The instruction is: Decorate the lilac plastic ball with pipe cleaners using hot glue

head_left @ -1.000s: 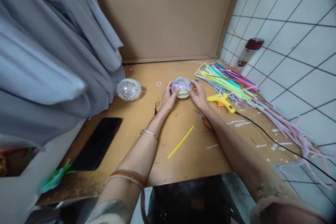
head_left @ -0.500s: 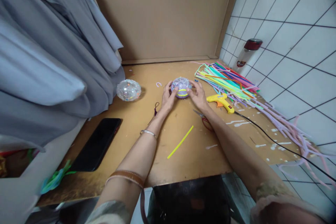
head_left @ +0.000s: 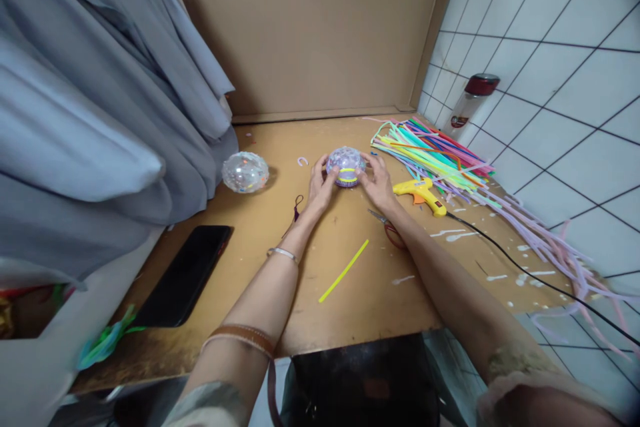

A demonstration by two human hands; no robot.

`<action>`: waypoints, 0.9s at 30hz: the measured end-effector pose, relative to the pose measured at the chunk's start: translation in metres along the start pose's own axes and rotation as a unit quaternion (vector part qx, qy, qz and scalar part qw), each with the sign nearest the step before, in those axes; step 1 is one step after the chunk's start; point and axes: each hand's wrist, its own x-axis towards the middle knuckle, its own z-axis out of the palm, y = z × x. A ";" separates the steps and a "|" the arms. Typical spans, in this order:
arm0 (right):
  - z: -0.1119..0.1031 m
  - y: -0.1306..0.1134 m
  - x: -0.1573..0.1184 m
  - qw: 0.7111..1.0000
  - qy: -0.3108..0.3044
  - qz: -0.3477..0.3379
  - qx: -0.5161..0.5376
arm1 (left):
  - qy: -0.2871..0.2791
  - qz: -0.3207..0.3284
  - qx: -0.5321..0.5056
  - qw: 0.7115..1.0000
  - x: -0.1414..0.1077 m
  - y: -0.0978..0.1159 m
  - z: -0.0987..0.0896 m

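Note:
Between my two hands is a clear, purplish ball with yellow strips across its near side. My left hand grips its left side, thumb on the front. On the right side, my right hand holds it the same way. The ball's far side is hidden. A yellow strip lies on the table between my forearms. Scissors with red handles lie partly under my right forearm. Beside my left wrist is a small dark loop of cord. Another clear ball with coloured specks rests farther left.
A yellow glue gun lies right of my right hand, its black cord running off right. Behind it is a heap of coloured pipe cleaners. A black phone lies at the left edge, near a grey curtain. A jar stands by the tiled wall.
The ball has tilted very slightly in my hands, with the yellow strips a touch higher on its near side. Everything else looks the same.

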 end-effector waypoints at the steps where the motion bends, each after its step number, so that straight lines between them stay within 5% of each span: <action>1: 0.000 0.000 0.000 1.000 -0.001 0.002 0.000 | 0.000 0.002 0.000 1.000 0.000 0.000 0.000; 27: -0.002 -0.016 -0.002 0.999 0.006 0.030 0.039 | 0.030 0.012 -0.039 0.999 0.001 0.008 0.000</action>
